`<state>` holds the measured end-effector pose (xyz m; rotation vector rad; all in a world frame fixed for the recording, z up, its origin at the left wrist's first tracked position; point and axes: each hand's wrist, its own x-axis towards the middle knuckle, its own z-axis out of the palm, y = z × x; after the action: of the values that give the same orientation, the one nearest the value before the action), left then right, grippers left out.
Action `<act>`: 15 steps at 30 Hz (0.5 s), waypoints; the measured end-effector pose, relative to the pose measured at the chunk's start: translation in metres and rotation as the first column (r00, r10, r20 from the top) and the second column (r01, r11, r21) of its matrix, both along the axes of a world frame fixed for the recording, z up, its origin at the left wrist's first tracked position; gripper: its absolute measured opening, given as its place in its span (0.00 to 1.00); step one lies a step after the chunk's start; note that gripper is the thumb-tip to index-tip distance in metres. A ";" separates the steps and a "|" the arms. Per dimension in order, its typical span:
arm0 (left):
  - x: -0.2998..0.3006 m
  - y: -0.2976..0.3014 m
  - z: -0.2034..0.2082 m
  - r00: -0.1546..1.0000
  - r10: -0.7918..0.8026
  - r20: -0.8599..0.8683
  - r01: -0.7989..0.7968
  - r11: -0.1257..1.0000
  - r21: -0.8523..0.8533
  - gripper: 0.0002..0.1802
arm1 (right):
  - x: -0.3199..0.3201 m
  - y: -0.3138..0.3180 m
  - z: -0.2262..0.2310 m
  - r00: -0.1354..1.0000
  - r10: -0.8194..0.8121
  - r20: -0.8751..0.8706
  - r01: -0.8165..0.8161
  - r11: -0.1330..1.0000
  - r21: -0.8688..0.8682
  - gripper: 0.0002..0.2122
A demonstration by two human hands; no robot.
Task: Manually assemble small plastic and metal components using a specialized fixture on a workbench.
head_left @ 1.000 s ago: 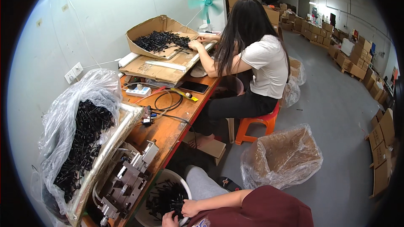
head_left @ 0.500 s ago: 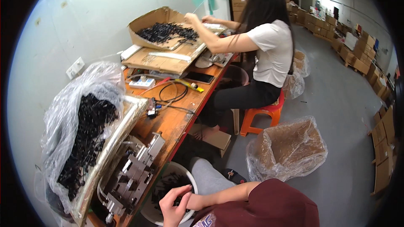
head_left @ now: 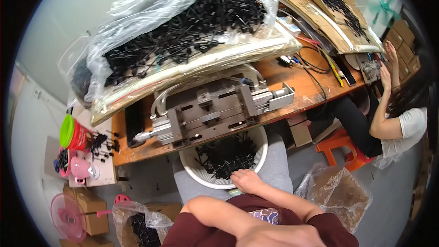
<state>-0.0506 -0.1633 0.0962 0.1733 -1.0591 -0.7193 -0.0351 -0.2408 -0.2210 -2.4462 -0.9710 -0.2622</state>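
My right hand [head_left: 247, 180] is at the near rim of a round white basket [head_left: 184, 167], between my knees under the table edge. Its bent fingers meet the pile of small black stemmed parts [head_left: 228, 153] inside; whatever they hold is hidden. My left forearm crosses my body, and the left hand [head_left: 286, 237] is low in front of me, cut off by the lower edge with its fingers out of sight. Beyond the basket, a metal clamping fixture [head_left: 210, 116] with cylinders and hoses sits on the orange-brown table [head_left: 299, 103].
Behind the fixture, a plastic-lined tray [head_left: 270, 48] holds heaped black parts. Cables [head_left: 315, 64] lie to its right. A co-worker [head_left: 388, 123] sits at the far right by a cardboard tray [head_left: 345, 32]. A red bucket [head_left: 80, 137] and pink mug [head_left: 82, 169] stand left; plastic-lined boxes [head_left: 336, 194] flank me.
My view has swung left toward the fixture. My hands, close together before, are now apart, the right at the basket. The co-worker's hands have come down.
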 end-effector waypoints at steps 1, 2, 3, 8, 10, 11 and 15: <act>0.007 0.007 0.002 0.999 0.021 -0.025 -0.021 1.000 -0.004 0.22 | 0.001 0.002 0.006 1.000 -0.016 0.020 0.016 1.000 0.020 0.04; 0.016 0.012 0.005 0.998 0.045 -0.047 -0.045 0.999 -0.005 0.22 | 0.002 0.003 0.016 0.998 0.011 -0.066 -0.015 0.998 -0.058 0.04; 0.023 0.019 0.008 0.995 0.088 -0.048 -0.089 0.996 -0.016 0.22 | 0.000 0.006 0.028 0.999 0.028 -0.025 -0.026 0.994 0.102 0.05; 0.086 0.069 -0.002 0.680 0.573 0.458 -0.488 0.819 -0.301 0.27 | 0.013 0.011 0.141 0.997 -0.040 0.065 0.001 0.854 0.521 0.09; 0.061 0.080 -0.012 0.361 0.930 0.068 -0.895 0.366 -0.256 0.29 | 0.016 0.010 0.194 0.968 -0.137 0.210 -0.050 0.718 0.695 0.07; 0.035 0.069 -0.013 -0.071 0.983 -0.168 -0.981 -0.099 -0.165 0.25 | 0.016 0.012 0.217 0.935 -0.185 0.303 -0.115 0.648 0.753 0.06; -0.008 0.040 0.003 -0.080 0.741 -0.667 -0.935 -0.287 -0.207 0.23 | 0.023 0.024 0.263 0.840 -0.265 0.474 -0.310 0.482 0.819 0.09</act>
<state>-0.0590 -0.1229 0.0996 0.1643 -0.5035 1.1643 -0.0126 -0.2168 0.0420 -1.3503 -0.7606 -1.2021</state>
